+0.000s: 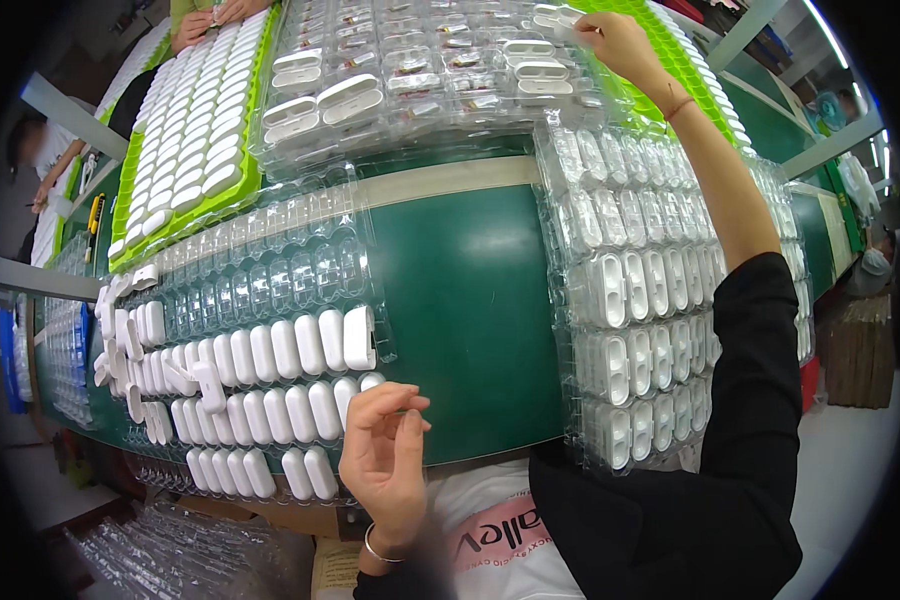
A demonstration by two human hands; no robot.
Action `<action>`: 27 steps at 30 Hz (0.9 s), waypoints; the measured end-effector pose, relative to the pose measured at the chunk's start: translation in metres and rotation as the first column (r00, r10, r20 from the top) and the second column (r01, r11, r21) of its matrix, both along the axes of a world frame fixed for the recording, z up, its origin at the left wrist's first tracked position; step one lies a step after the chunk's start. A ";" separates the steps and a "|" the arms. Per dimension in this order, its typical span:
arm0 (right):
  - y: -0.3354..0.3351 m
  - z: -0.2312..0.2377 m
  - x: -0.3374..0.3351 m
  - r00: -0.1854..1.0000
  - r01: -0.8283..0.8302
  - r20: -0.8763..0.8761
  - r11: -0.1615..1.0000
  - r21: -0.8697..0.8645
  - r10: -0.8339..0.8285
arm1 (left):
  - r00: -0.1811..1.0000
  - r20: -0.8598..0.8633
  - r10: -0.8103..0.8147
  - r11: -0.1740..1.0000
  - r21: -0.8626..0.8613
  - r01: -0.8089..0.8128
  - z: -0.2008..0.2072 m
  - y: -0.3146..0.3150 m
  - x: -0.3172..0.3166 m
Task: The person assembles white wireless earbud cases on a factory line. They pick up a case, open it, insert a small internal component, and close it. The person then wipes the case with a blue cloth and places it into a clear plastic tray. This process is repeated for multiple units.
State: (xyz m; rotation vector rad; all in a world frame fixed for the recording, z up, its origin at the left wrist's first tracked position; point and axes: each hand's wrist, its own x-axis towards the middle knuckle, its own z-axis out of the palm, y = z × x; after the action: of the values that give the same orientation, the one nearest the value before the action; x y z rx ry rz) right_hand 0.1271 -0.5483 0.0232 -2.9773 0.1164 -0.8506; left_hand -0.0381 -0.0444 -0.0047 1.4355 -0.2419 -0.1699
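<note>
My right hand [618, 45] reaches to the far side, its fingers pinched at the edge of an open white earbud case [558, 18] over the stacked clear trays [400, 130]. Near the table's front edge, my left hand [385, 450] is loosely curled, thumb and fingers apart, with nothing visible in it. Beside it, closed white cases [298, 412] stand in rows in a clear plastic tray [315, 265] on the left. One white piece [359, 338] sits at the end of a row. More loose white cases [210, 385] lie across the rows.
A clear tray stack [625, 370] with white case parts stands at the right, under my right arm. Green trays [130, 215] of white cases are at the far left and far right. Another person's hands [205, 22] work at the far edge. Green tabletop [460, 310] shows between the trays.
</note>
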 end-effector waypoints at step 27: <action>-0.166 -0.024 -0.337 0.663 0.749 -0.011 0.662 0.042 -0.749 | 0.757 0.292 -0.585 0.394 0.918 -0.050 0.000 0.008 0.088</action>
State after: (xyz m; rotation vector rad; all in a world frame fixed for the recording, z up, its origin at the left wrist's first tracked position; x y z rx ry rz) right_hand -0.2096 -0.7142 -0.0013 -2.8293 1.4319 -0.8623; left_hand 0.0496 -0.0361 -0.0049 2.5395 -1.0786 -0.1324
